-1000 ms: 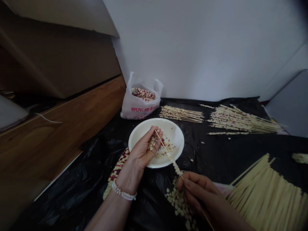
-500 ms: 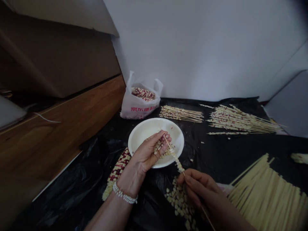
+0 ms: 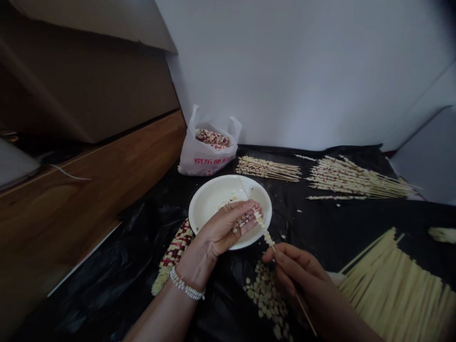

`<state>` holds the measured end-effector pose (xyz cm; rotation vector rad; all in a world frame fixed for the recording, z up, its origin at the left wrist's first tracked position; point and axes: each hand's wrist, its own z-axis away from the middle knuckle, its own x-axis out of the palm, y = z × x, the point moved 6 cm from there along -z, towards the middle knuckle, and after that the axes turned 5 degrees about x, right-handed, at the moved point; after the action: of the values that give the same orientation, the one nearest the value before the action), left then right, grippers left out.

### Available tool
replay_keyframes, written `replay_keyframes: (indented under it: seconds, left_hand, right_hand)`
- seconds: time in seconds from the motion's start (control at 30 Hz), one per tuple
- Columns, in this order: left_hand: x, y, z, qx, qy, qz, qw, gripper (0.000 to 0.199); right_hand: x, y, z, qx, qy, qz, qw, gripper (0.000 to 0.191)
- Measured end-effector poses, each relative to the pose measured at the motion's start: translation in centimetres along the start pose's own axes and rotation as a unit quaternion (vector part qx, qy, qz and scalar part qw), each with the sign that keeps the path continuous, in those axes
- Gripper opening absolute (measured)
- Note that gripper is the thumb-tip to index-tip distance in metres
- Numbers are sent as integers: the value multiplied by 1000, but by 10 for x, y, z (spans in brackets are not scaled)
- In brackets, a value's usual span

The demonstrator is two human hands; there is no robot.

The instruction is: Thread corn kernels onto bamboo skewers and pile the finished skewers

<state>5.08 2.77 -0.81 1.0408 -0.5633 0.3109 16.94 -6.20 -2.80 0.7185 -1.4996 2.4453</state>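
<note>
My right hand (image 3: 302,270) pinches a thin wooden skewer (image 3: 305,313) that slants up to the left, its lower end sticking out below the hand. Pale corn kernels (image 3: 266,233) are threaded along the skewer's upper part. Over the white bowl (image 3: 199,194), my left hand (image 3: 231,221) is curled around loose kernels (image 3: 240,222) in its palm. Its thumb and fingertips close at the top kernels on the skewer, and the bare tip reaches past them over the bowl. More loose kernels (image 3: 265,292) lie on the black plastic sheet (image 3: 221,294) beneath my hands.
A red-and-cream corn cob (image 3: 176,247) lies left of the bowl. Behind stands a white plastic bag (image 3: 210,159) with cobs. Threaded skewers lie in a small bundle (image 3: 269,168) and a larger pile (image 3: 352,178). Bare skewers (image 3: 402,280) are stacked at right; a wooden board (image 3: 107,175) runs along the left.
My left hand has moved slightly right and down along the skewer, from near its tip to the threaded kernels. The bare tip now shows beyond the fingers. My right hand has barely moved.
</note>
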Motion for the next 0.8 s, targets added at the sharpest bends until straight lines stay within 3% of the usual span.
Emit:
replay_keyframes:
  seconds: [0.13, 0.27, 0.47, 0.6, 0.8]
  left_hand:
    - [1, -2, -1, -2, -8, 1, 1000, 8]
    - [-5, 1, -7, 8, 21, 100, 995, 14]
    - [-16, 16, -12, 49, 30, 146, 988, 47]
    - [-16, 19, -11, 69, 22, 139, 988, 44]
    - [-16, 20, -8, 72, 64, 125, 988, 31]
  right_hand:
    - [-3, 2, -1, 0, -1, -13, 1000, 23]
    - [-8, 3, -3, 8, -4, -16, 1000, 22]
    - [-3, 6, 1, 20, -18, -12, 1000, 24]
    - [1, 7, 4, 27, -34, -6, 999, 24]
    - [3, 9, 7, 50, -53, -14, 997, 23]
